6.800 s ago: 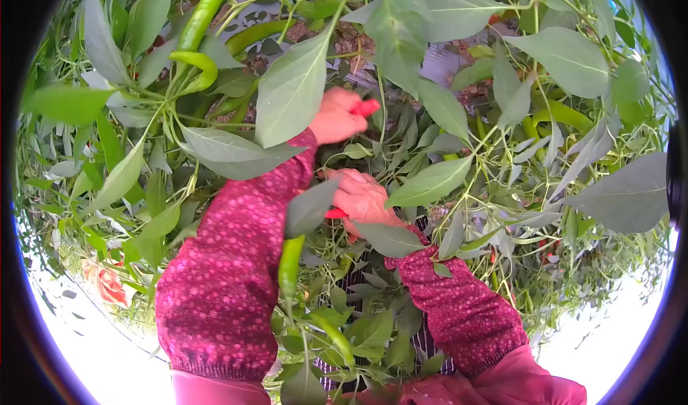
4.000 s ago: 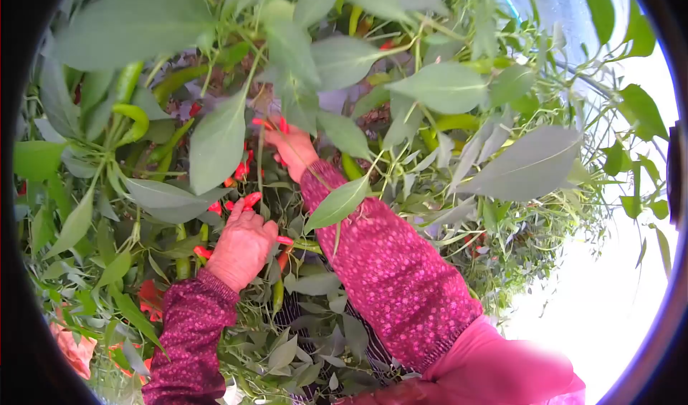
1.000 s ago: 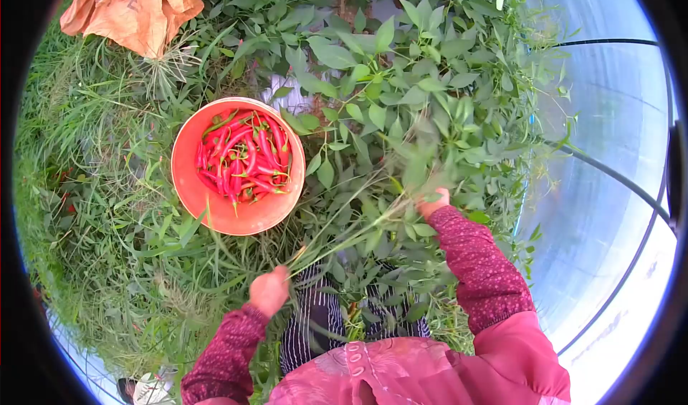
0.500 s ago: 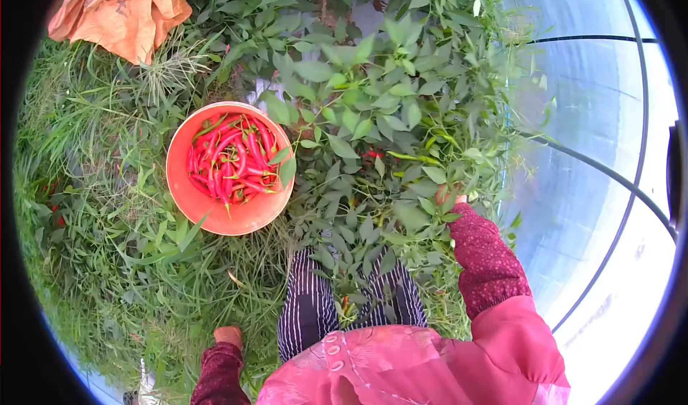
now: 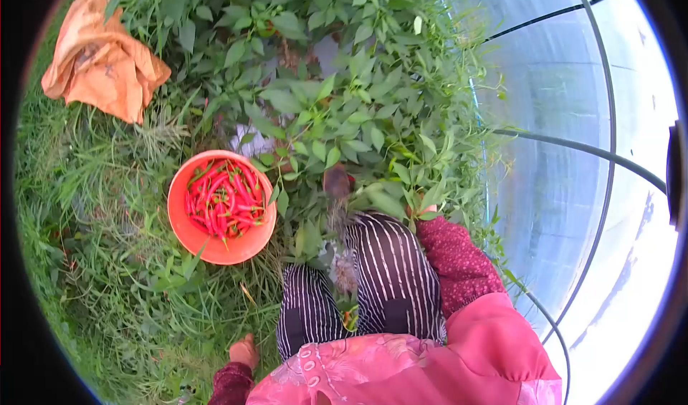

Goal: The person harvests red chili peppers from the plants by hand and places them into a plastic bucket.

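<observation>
My right hand point(image 5: 424, 210) reaches into the leafy pepper plants point(image 5: 373, 111) beside my knee. Leaves cover most of its fingers, so what it touches does not show. Low on the left, my left hand point(image 5: 244, 350) is over the grass; its fingers are too small and unclear to read, and no object shows in it. An orange bucket point(image 5: 188, 239) with red chili peppers point(image 5: 223, 197) in it stands in the grass, ahead of my left hand.
A crumpled orange sack point(image 5: 107, 68) lies on the grass at the upper left. On the right, a plastic-film wall point(image 5: 559, 111) with dark curved poles point(image 5: 613, 104) runs alongside the plants. My shoe point(image 5: 336, 181) is among the stems, and tall grass point(image 5: 122, 276) covers the left side.
My right knee has come forward, and a shoe now shows among the plants. My right hand is nearer that knee. The view has shifted, with the bucket and sack lower in it.
</observation>
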`<state>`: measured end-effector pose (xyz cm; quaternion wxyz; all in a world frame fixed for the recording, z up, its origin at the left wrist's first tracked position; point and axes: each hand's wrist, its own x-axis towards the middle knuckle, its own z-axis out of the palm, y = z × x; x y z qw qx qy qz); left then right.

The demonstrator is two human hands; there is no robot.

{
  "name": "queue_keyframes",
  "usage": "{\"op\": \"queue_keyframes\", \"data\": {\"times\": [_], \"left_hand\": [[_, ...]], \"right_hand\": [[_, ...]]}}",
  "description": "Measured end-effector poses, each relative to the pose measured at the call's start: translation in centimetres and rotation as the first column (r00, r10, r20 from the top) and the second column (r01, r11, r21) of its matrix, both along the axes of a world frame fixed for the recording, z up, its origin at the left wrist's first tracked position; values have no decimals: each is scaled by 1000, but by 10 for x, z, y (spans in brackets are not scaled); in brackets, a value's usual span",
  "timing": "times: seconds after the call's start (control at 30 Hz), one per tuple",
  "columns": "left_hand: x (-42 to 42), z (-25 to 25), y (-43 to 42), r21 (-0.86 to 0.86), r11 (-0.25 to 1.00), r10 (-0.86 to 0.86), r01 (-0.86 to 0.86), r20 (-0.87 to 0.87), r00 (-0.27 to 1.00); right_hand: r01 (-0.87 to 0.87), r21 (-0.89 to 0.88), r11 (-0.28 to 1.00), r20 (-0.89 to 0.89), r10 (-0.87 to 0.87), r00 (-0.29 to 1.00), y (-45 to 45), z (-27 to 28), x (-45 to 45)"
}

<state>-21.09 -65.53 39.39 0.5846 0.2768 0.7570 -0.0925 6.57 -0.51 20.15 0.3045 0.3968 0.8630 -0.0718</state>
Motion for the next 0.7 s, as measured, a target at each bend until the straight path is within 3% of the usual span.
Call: {"op": "queue_keyframes", "data": {"times": [0.17,0.23,0.3,0.33,0.4,0.43,0.47,0.5,0.53,0.57,0.6,0.63,0.67,0.7], "left_hand": [[-16,8,31,11,998,69,-70,23,997],[-31,0,50,98,991,94,-95,13,995],[-56,-8,81,151,988,0,19,-122,993],[-82,-6,115,75,988,-130,138,-97,987],[-120,-17,174,284,956,-32,76,-157,987],[-142,-10,222,548,830,208,-107,-126,970],[-163,-10,268,520,840,223,-155,-70,972],[-179,-9,321,709,643,421,-288,-13,907],[-191,-25,362,724,472,571,-503,184,800],[-216,-4,425,640,516,592,-569,214,777],[-227,-20,472,798,376,565,-471,206,799],[-238,-36,516,843,241,562,-480,282,778],[-247,-43,562,844,189,557,-501,329,763],[-255,-50,608,911,122,494,-394,288,820]], "right_hand": [[-30,30,999,-82,32,996,-5,-24,21],[-111,88,990,-161,124,979,0,-45,46],[-230,199,953,-252,277,927,1,-78,83],[-125,30,992,-160,128,979,2,-49,58],[24,-171,985,-8,-26,1000,0,-7,30],[67,-233,970,41,-59,997,3,8,21],[98,-290,952,82,-77,994,8,22,12],[130,-342,931,112,-97,989,12,38,4],[157,-390,907,137,-111,984,16,55,1],[181,-439,880,158,-123,980,24,81,-13],[200,-497,844,169,-132,977,32,111,-32],[212,-561,800,187,-127,974,41,141,-55],[213,-636,742,223,-88,971,59,172,-83],[214,-717,663,271,-17,962,78,200,-113]]}}
